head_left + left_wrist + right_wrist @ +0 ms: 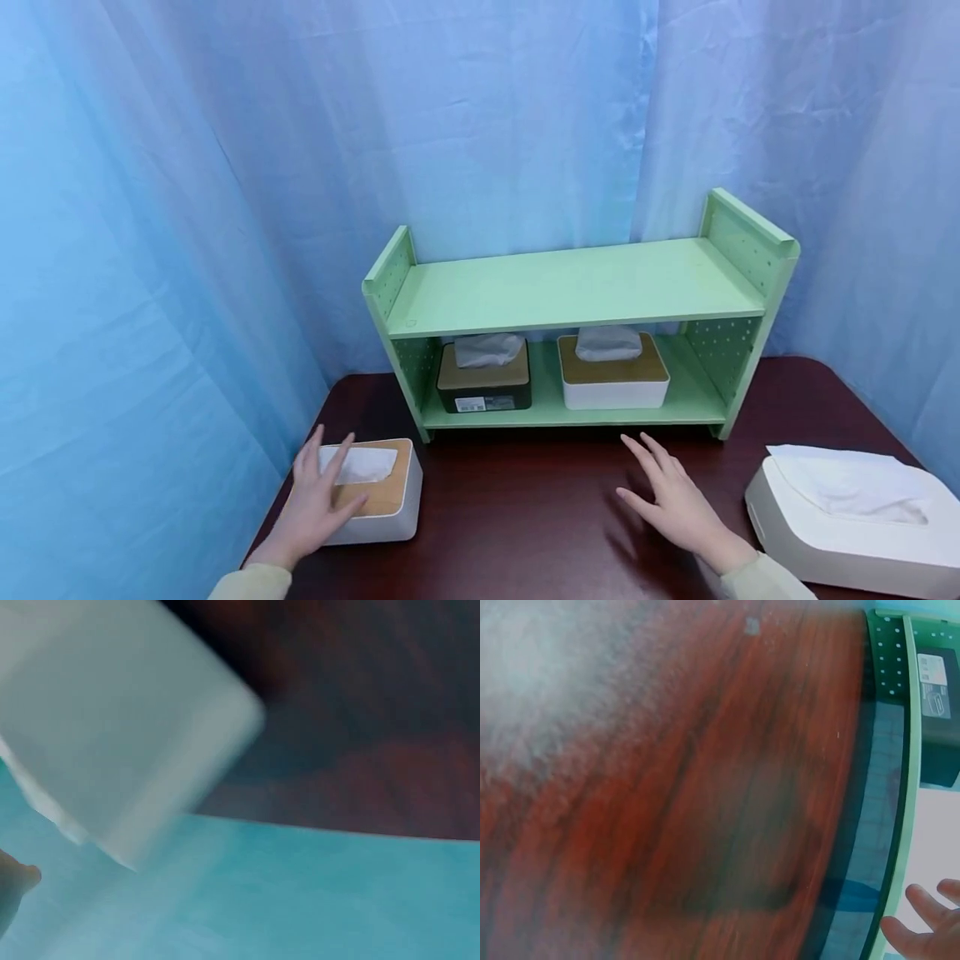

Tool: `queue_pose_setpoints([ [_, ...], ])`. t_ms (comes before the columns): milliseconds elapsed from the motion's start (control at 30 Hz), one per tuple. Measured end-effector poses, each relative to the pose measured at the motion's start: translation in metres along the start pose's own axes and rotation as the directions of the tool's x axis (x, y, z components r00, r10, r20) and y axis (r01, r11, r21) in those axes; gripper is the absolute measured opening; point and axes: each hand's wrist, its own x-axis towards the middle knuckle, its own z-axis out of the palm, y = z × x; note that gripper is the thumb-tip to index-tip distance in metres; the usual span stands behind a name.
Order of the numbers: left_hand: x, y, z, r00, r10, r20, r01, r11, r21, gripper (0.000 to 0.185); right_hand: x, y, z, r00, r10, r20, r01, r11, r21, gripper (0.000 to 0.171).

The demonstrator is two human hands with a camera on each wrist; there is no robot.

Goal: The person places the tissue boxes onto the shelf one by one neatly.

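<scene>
A white tissue box with a wooden lid (382, 497) sits at the table's front left, a tissue showing through its slot. My left hand (330, 475) lies flat on top of it with straight fingers. In the left wrist view the same box (127, 727) is a white blur, with one fingertip (15, 889) at the lower left edge. My right hand (660, 487) is over bare table in front of the green shelf (577, 287), fingers spread and holding nothing. Its fingertips (922, 911) show in the right wrist view, beside the shelf's lower edge (904, 787).
On the shelf's lower level stand a black tissue box (483, 379) and a white one with a wooden lid (612, 375); its top board is bare. A large white tissue dispenser (847, 521) sits at the front right. Blue curtains surround the dark wooden table (525, 508).
</scene>
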Motion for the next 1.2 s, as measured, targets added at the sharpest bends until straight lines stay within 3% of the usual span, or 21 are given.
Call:
queue_pose_setpoints([
  [100, -0.009, -0.023, -0.005, 0.994, -0.096, 0.054, 0.097, 0.995, -0.023, 0.081, 0.000, 0.000, 0.000, 1.000, 0.010, 0.014, -0.011, 1.000, 0.018, 0.072],
  [233, -0.020, -0.043, -0.007, 0.966, -0.201, 0.162, 0.211, 0.976, -0.052, 0.081, 0.000, -0.005, 0.004, 1.000, 0.007, 0.022, -0.008, 0.999, 0.051, 0.075],
  [367, -0.026, -0.051, -0.007, 0.954, -0.221, 0.202, 0.238, 0.969, -0.066, 0.083, 0.001, -0.009, 0.009, 0.998, 0.015, 0.055, -0.020, 0.995, 0.095, 0.079],
  [533, -0.021, -0.055, -0.004, 0.937, -0.242, 0.254, 0.257, 0.966, -0.030, 0.091, 0.014, -0.013, 0.012, 0.996, 0.032, 0.080, -0.047, 0.980, 0.192, 0.086],
  [733, -0.017, -0.055, 0.000, 0.891, -0.314, 0.329, 0.333, 0.943, -0.004, 0.100, 0.032, -0.029, 0.017, 0.984, 0.043, 0.174, -0.093, 0.952, 0.290, 0.099],
  [900, -0.017, -0.053, -0.001, 0.856, -0.354, 0.378, 0.379, 0.925, 0.007, 0.103, 0.044, -0.052, 0.030, 0.955, -0.008, 0.296, -0.111, 0.917, 0.382, 0.109],
  [1100, -0.017, -0.049, -0.001, 0.849, -0.358, 0.390, 0.395, 0.919, -0.016, 0.103, 0.052, -0.077, 0.045, 0.913, -0.133, 0.386, -0.082, 0.866, 0.493, 0.114],
  [1200, -0.015, -0.046, 0.000, 0.852, -0.351, 0.388, 0.391, 0.920, -0.026, 0.102, 0.053, -0.088, 0.050, 0.902, -0.180, 0.391, -0.048, 0.861, 0.507, 0.116],
])
